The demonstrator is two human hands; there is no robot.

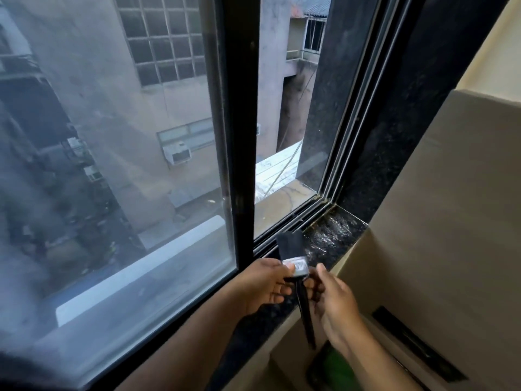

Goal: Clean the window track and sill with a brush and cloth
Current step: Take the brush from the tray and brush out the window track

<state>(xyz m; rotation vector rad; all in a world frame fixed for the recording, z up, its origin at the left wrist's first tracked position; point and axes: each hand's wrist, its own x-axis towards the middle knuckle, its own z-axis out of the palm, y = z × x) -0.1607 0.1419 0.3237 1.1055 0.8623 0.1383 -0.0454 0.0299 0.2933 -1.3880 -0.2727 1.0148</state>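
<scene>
Both hands grasp a black paintbrush [296,266] above the granite sill [332,232]: left hand [265,286] pinches its metal ferrule, right hand [335,303] fingers curl around the handle. The bristles point toward the window track [284,224], beside the sliding sash frame [239,136].

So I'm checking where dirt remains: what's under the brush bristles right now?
Under the brush lie the dark sill and the track edge. The spot beneath the bristles is covered. Both hands hold it.
</scene>
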